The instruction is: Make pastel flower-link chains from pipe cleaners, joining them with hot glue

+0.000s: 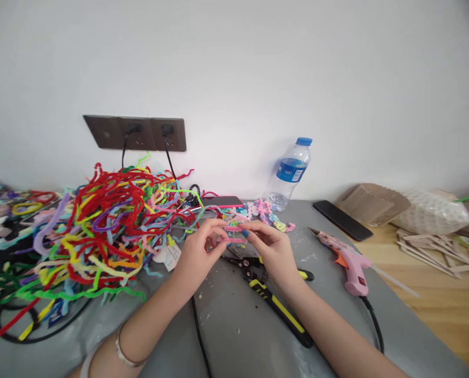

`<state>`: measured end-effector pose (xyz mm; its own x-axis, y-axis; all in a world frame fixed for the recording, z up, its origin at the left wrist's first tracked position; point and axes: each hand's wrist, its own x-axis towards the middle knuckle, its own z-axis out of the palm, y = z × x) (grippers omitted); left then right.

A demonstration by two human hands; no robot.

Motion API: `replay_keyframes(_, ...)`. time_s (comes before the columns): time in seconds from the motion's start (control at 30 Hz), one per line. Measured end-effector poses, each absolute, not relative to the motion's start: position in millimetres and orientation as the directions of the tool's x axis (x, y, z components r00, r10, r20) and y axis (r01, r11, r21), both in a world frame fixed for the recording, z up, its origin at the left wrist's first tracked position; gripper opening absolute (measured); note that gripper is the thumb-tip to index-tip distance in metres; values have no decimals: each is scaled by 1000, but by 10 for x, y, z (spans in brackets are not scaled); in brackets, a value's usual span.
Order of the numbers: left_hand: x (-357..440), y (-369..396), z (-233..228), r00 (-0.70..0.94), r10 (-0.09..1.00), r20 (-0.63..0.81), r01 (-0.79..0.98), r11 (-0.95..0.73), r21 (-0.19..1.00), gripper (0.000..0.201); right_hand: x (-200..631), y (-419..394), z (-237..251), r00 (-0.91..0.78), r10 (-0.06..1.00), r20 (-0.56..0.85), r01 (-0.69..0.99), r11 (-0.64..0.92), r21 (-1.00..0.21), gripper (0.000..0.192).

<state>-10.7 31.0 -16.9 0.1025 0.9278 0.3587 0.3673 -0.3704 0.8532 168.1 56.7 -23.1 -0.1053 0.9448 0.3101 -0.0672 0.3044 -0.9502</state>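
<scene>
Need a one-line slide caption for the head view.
Both hands, left hand and right hand, pinch a pink pipe cleaner above yellow-handled pliers.

Setting: craft workspace, home or small workshop; which of the two cannot be told.

Evidence:
- Table [234, 336] under a grey cover, pushed against a plain white wall [258, 63].
- Large tangled heap of pipe cleaners [100, 226], many colours.
- Pink glue gun [346, 260], corded.
- Yellow-handled pliers [273, 302].
- Small finished pastel twists [261, 210] near the wall.
- Wall sockets [139, 133], two plugs in.
- Stack of wooden sticks [435, 247] and cardboard [372, 202] at the right.
- Personal items: water bottle [291, 173], phone [342, 219].
</scene>
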Motion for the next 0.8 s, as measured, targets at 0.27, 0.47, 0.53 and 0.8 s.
replay_keyframes(0.27,-151,319,-156,101,896,432,455,-428,781,25,1743,642,-218,-118,954,276,-20,276,-961,13)
replay_keyframes(0.47,-174,333,-158,130,868,479,467,-480,743,31,1754,641,-211,-172,945,278,-31,276,-961,15)
replay_keyframes(0.53,-177,338,-164,145,856,496,468,-500,728,31,1752,644,-221,-196,941,276,-51,272,-961,15)
replay_keyframes(0.8,-184,326,-137,154,831,535,477,-537,696,28,1761,673,-207,-206,915,347,-80,338,-938,17)
